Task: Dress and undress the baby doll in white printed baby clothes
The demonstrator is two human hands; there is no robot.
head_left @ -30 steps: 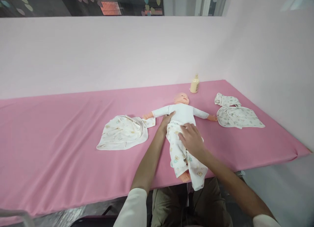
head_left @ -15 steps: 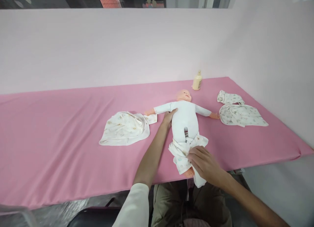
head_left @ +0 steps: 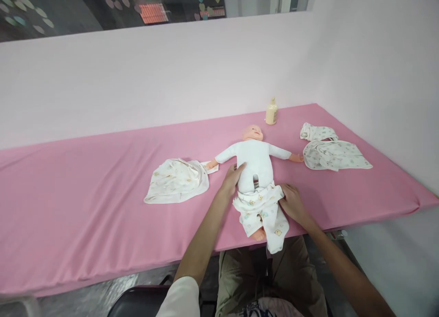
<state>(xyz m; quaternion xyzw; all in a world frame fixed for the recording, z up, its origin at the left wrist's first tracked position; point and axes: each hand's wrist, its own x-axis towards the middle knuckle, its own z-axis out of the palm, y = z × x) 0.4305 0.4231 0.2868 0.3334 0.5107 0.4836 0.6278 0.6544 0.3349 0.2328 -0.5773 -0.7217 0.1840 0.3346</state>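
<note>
A baby doll (head_left: 255, 155) with a white cloth body lies on its back, arms spread, its legs toward me. Patterned white baby pants (head_left: 260, 200) are on the doll's legs, up to about the thighs. One foot shows below a pant leg, while the other leg's cloth hangs loose over the table edge. My left hand (head_left: 232, 177) grips the doll's side at the waist, its fingers partly hidden. At the right of the pants, my right hand (head_left: 291, 200) pinches the waistband.
On the pink-covered table (head_left: 103, 207), a patterned baby garment (head_left: 178, 182) lies left of the doll. More patterned baby clothes (head_left: 336, 155) lie at the right. A pale yellow pump bottle (head_left: 271, 113) stands behind the doll's head. A black chair (head_left: 137, 301) is below the table's front edge.
My right hand has moved up and outward from the pant leg to the waistband's right side. The pants are spread flatter and wider. My left hand remains at the doll's side.
</note>
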